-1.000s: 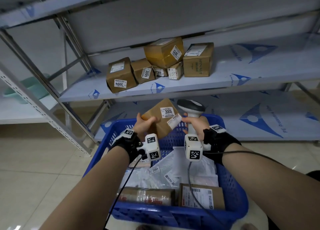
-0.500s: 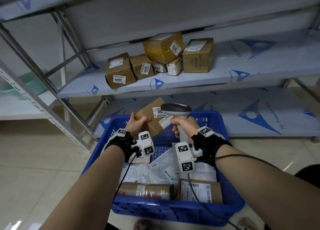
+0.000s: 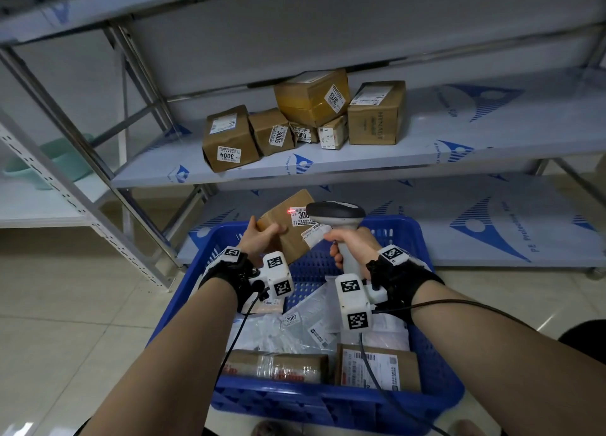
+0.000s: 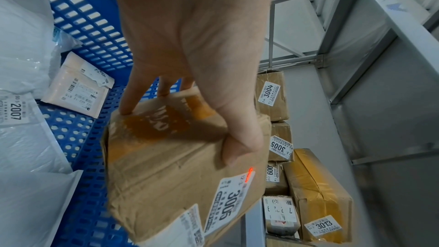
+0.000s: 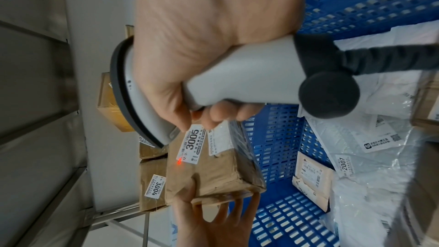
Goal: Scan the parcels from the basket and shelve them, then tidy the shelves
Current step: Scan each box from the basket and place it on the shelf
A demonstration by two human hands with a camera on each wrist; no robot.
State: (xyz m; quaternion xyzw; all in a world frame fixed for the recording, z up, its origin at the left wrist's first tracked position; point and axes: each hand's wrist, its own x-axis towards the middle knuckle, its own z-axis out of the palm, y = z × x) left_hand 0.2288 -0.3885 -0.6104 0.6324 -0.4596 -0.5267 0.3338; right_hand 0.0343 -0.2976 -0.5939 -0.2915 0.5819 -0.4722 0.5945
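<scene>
- Head view: above the blue plastic basket, the left hand grips a brown cardboard parcel labelled 3005.
- Left wrist view: thumb and fingers clamp the parcel's end.
- Right wrist view: the right hand is wrapped around a grey handheld scanner, its red dot beside the label.

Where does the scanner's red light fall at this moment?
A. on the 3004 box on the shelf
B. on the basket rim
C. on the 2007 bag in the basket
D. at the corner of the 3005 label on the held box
D: the red light sits at the corner of the 3005 label on the box that the left hand holds.
</scene>
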